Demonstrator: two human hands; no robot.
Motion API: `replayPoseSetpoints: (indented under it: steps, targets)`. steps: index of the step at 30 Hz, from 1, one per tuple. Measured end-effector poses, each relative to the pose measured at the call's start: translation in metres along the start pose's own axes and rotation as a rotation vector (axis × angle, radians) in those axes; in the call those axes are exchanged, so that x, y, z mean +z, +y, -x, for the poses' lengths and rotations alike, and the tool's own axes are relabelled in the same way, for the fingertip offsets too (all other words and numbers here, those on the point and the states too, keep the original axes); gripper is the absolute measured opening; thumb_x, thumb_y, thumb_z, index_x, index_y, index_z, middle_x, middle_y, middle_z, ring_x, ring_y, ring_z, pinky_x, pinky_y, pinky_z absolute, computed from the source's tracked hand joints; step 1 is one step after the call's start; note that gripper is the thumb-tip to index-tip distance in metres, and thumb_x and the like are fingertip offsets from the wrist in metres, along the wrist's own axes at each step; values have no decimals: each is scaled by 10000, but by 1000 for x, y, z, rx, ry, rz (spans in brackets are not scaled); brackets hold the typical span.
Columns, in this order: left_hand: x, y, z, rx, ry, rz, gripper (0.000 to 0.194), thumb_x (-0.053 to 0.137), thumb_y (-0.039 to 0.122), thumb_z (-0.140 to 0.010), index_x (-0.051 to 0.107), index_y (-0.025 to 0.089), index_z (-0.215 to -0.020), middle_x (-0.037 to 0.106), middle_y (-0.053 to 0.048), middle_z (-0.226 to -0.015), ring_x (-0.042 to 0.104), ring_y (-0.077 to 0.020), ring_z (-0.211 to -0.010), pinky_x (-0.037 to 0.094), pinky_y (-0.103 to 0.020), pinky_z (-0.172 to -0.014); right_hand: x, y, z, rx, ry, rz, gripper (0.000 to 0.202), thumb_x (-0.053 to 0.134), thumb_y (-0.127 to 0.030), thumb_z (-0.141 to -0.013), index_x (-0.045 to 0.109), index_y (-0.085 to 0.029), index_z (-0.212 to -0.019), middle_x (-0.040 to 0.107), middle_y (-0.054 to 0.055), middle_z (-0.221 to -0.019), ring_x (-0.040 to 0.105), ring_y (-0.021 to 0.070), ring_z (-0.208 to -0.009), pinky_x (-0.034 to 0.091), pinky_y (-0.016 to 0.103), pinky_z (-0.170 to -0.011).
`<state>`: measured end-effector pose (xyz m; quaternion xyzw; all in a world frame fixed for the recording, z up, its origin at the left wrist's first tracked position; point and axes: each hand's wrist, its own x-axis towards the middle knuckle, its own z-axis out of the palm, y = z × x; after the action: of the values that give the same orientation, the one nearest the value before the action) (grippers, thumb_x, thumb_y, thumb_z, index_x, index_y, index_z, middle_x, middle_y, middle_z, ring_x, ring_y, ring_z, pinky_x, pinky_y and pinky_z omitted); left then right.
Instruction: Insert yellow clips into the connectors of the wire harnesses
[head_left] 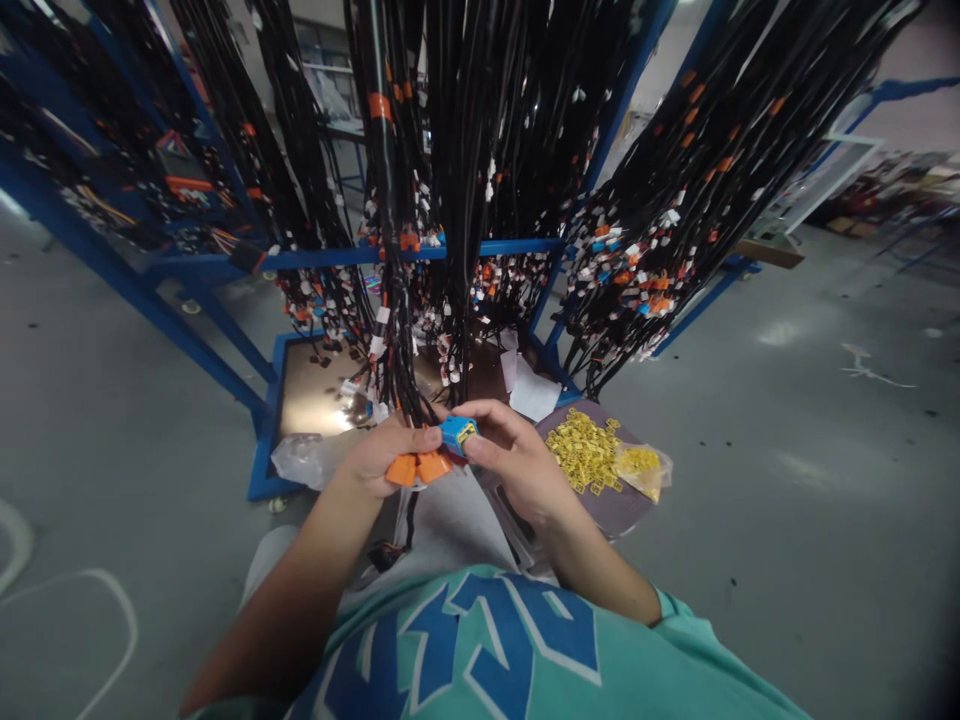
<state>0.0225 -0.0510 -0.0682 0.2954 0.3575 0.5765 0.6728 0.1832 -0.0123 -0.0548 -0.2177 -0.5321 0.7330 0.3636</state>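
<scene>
A blue, box-shaped plastic connector is pinched between a person's left hand and right hand, above the lap.
Its bright blue body shows a yellow insert at the end by the right thumb, while the left thumb presses the opposite end; orange, blocky plastic connectors hang just below, at the left fingers, near the lower end of a bundle of black cables; small yellow plastic pieces lie heaped beyond the right hand.

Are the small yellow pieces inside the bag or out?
Mostly out: yellow pieces lie loose on the dark surface; some show inside the clear bag.
</scene>
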Motion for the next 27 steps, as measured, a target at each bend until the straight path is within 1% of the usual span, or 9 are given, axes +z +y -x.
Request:
replayPoseSetpoints:
  steps: [5, 8, 12, 15, 18, 20, 23, 27]
  targets:
    - [0, 0, 2, -25, -27, -27, 406, 889, 283, -441, 695, 100, -747, 686, -52, -631, 618, -140, -530, 503, -218, -544, 1, 6, -2, 11, -15, -101, 328, 810, -393, -557, 635, -240, -788, 575, -40, -708, 512, 107, -639, 432, 255, -597]
    - [2, 1, 3, -14, -19, -60, 399, 891, 295, -437, 692, 104, -726, 675, -45, -607, 613, -137, -518, 490, -208, -524, 1, 10, -2, -4, 32, -124, 321, 822, -383, -537, 631, -231, -746, 530, -56, -622, 483, 95, -567, 409, 242, -545]
    - [7, 4, 3, -6, -5, -114, 367, 888, 288, -446, 686, 106, -693, 667, -37, -593, 611, -129, -518, 489, -195, -523, 1, 13, -2, -4, 79, -148, 310, 820, -371, -542, 622, -216, -724, 526, -53, -606, 473, 87, -541, 386, 223, -505]
    - [8, 5, 3, -5, 20, -94, 370, 884, 285, -452, 680, 101, -699, 672, -39, -605, 611, -132, -527, 495, -201, -526, -1, 12, -3, 18, 35, -162, 319, 807, -385, -564, 615, -217, -755, 549, -46, -631, 495, 91, -553, 388, 211, -480]
    - [9, 5, 4, -26, 13, -46, 392, 886, 293, -447, 677, 98, -715, 670, -40, -591, 608, -140, -508, 509, -225, -525, -4, 8, -4, 52, -56, -146, 336, 779, -409, -603, 615, -221, -828, 589, -32, -693, 526, 94, -569, 411, 210, -475]
    - [9, 5, 5, -36, 16, -29, 398, 891, 293, -433, 676, 100, -706, 668, -39, -578, 607, -141, -496, 513, -230, -521, -5, 6, -4, 56, -85, -111, 334, 766, -403, -619, 612, -222, -854, 598, -29, -707, 536, 94, -567, 421, 211, -473]
    - [10, 6, 6, -21, 37, -35, 389, 898, 291, -419, 676, 103, -678, 671, -41, -583, 612, -139, -510, 503, -210, -509, -4, 5, -4, 7, -34, -35, 313, 765, -377, -613, 612, -224, -840, 559, -45, -654, 528, 90, -547, 430, 211, -467]
    - [9, 4, 6, 21, 13, -68, 312, 863, 248, -511, 677, 102, -714, 679, -48, -612, 622, -146, -528, 496, -211, -516, -1, 6, -4, -50, 36, 40, 307, 759, -403, -598, 610, -228, -801, 514, -63, -600, 491, 79, -485, 431, 224, -439]
